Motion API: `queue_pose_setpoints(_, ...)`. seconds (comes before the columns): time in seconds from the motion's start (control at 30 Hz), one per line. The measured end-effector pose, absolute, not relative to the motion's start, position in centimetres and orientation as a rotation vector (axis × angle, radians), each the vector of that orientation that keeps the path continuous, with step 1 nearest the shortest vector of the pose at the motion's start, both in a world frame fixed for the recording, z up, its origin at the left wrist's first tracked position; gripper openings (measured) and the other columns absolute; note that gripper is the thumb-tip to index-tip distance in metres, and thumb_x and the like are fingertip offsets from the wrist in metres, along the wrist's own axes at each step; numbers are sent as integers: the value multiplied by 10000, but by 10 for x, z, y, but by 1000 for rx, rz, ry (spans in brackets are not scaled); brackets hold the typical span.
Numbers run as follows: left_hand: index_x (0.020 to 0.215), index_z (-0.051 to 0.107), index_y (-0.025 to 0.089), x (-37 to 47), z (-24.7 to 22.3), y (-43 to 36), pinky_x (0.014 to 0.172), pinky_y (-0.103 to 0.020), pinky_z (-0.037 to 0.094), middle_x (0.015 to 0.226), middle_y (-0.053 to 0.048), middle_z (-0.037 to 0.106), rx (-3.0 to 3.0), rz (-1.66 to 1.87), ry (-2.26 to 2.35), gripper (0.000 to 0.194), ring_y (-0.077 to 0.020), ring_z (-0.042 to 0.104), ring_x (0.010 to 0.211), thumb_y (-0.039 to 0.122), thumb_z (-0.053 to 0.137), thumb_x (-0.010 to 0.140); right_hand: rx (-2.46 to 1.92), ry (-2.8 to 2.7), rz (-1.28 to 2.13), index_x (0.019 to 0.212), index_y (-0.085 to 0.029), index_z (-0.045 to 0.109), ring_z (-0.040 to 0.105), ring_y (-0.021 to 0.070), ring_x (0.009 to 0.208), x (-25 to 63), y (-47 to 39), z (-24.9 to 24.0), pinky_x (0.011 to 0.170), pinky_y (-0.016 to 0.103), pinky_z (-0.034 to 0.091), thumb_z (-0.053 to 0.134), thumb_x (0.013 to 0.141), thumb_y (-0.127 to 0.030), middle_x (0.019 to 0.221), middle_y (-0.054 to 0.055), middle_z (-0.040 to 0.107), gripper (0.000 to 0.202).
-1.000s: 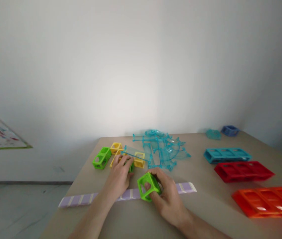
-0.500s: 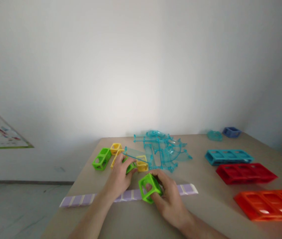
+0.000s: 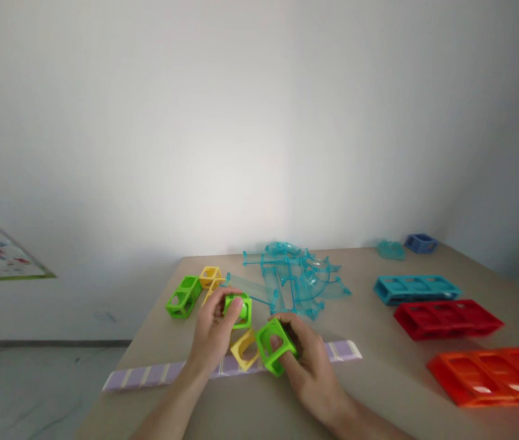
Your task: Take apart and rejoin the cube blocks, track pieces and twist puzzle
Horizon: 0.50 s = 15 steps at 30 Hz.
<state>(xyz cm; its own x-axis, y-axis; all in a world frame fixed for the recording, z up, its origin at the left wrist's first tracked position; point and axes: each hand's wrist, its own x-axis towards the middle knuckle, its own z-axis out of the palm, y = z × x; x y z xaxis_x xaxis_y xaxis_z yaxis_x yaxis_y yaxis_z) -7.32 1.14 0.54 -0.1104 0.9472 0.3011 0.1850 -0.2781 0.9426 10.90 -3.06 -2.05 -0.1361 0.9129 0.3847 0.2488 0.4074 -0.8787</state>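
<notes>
My left hand (image 3: 212, 327) grips a small green cube frame (image 3: 243, 313), with its thumb across the front. To the right, my right hand (image 3: 308, 360) is closed on another green cube frame (image 3: 266, 340), its thumb inside an opening. Between the two lies a yellow cube frame (image 3: 245, 349), over the purple striped strip (image 3: 143, 376) and close beside the right green cube; whether they touch I cannot tell. Left of my left hand are a green double block (image 3: 183, 297) and a yellow piece (image 3: 210, 276).
Clear teal pieces (image 3: 296, 275) lie heaped behind my hands. On the right are a teal block row (image 3: 417, 288), a red one (image 3: 447, 319) and an orange one (image 3: 493, 376). A blue block (image 3: 421, 243) and a small teal piece (image 3: 391, 249) sit at the back right.
The yellow cube frame has come nearer, from behind my hands to between them. My left hand has turned, bringing its green cube upright into view. My right hand keeps its cube.
</notes>
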Motion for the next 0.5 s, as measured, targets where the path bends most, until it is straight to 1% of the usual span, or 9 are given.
queue_pose_setpoints(0.07,925,643,173,-69,6,10,570,-240,484,752,-7,609,1312,1391,1222,366,-143,578,627,500,678,764,-1028,-1610,841,1026,-203,556,569,172,739,109,-30,-21,651,263,448,498,921,-332,842,18,616,176)
queue_pose_setpoints(0.17,919,644,167,-64,1,12,584,-231,480,760,-8,629,1170,1467,1212,409,-138,593,635,529,698,735,-969,-1589,888,1011,-200,540,549,165,691,111,-32,-18,616,262,442,478,936,-376,792,11,587,202)
queue_pose_setpoints(0.23,911,654,167,-63,-5,15,605,-232,474,753,-9,638,1141,1540,1261,419,-138,593,643,548,686,739,-908,-1643,907,1014,-200,535,551,167,685,113,-35,-12,624,272,443,455,945,-377,789,14,584,206)
queue_pose_setpoints(0.33,890,661,177,-65,-13,19,654,-244,468,766,-14,652,1238,1573,1381,388,-155,601,696,546,655,771,-807,-1781,904,1049,-209,543,596,195,794,118,-41,-4,712,300,461,418,953,-343,865,37,613,207)
queue_pose_setpoints(0.4,902,657,185,-68,-14,21,710,-260,466,819,-27,666,1348,1578,1477,351,-176,611,775,522,614,815,-742,-1862,911,1060,-222,553,609,208,877,121,-45,-2,776,314,466,407,953,-318,935,48,627,205)
queue_pose_setpoints(0.5,946,641,190,-73,-10,22,783,-288,460,915,-51,674,1476,1603,1569,319,-198,612,868,486,549,868,-664,-1937,961,1067,-232,556,599,224,1011,124,-48,-6,893,348,458,414,951,-289,1108,69,625,193)
